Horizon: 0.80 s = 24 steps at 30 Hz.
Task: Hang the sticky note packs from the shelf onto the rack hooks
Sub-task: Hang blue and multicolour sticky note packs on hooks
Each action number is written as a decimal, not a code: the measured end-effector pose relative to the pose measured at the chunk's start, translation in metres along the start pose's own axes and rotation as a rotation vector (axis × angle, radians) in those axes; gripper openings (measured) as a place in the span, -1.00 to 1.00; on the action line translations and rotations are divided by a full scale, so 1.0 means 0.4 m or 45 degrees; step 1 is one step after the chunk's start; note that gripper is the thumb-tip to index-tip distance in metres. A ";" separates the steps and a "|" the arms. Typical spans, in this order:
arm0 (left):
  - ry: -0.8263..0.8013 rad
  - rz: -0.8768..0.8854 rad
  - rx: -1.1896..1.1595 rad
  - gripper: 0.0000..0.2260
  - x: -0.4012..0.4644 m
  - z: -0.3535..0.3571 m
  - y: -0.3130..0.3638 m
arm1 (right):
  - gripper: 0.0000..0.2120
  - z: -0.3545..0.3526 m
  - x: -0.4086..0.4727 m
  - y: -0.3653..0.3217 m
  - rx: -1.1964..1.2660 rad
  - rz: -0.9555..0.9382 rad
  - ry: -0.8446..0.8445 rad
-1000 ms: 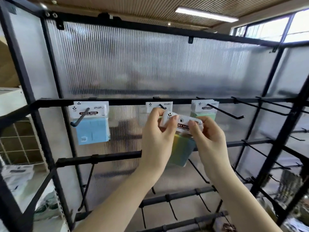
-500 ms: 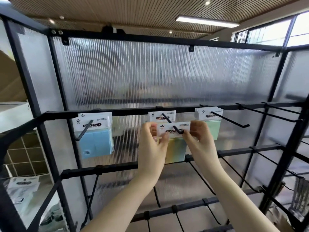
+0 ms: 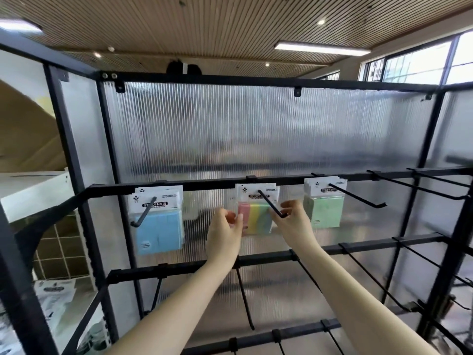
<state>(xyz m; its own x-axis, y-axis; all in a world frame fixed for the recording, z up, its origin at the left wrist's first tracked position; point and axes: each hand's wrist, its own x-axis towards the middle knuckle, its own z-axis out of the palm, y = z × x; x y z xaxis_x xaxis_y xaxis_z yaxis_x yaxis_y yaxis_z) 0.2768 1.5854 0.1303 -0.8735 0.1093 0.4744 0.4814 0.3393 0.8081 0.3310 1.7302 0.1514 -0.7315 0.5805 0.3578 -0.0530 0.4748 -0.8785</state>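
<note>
A multicolour sticky note pack [image 3: 256,216] with pink, yellow and green pads hangs on the middle hook [image 3: 271,206] of the rack's upper rail [image 3: 210,184], back against the ribbed panel. My left hand [image 3: 225,231] pinches its left edge. My right hand [image 3: 294,224] is curled at its right edge, just behind the hook's upturned tip. A blue pack [image 3: 158,226] hangs on the hook to the left. A green pack [image 3: 325,208] hangs on the hook to the right.
Bare black hooks [image 3: 419,188] jut out along the upper rail to the right and from the lower rails [image 3: 268,258]. More white packs [image 3: 55,293] lie on a shelf at the lower left, behind the rack's black frame post [image 3: 15,278].
The multicolour pack went from tilted in front of the hook, onto the hook, then back along it to the rail. Both hands followed it. The view tipped upward.
</note>
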 end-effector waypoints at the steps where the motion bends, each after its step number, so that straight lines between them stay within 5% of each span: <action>1: -0.003 -0.031 0.021 -0.81 -0.004 0.000 -0.008 | -0.72 0.003 0.001 0.010 -0.023 0.032 -0.022; 13: -0.429 -0.177 0.335 -0.80 -0.123 -0.058 -0.132 | -0.85 0.015 -0.139 0.119 -0.401 0.183 -0.374; 24: -0.328 -0.102 0.493 -0.88 -0.320 -0.294 -0.132 | -0.91 0.146 -0.319 0.001 -0.300 -0.165 -0.549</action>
<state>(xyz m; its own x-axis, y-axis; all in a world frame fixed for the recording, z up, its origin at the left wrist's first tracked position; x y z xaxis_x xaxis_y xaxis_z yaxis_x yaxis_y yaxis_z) 0.3717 1.4435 0.0681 -0.9198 0.2805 0.2742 0.3922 0.6743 0.6257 0.3845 1.6175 0.0870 -0.9458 0.2048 0.2521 -0.0431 0.6901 -0.7224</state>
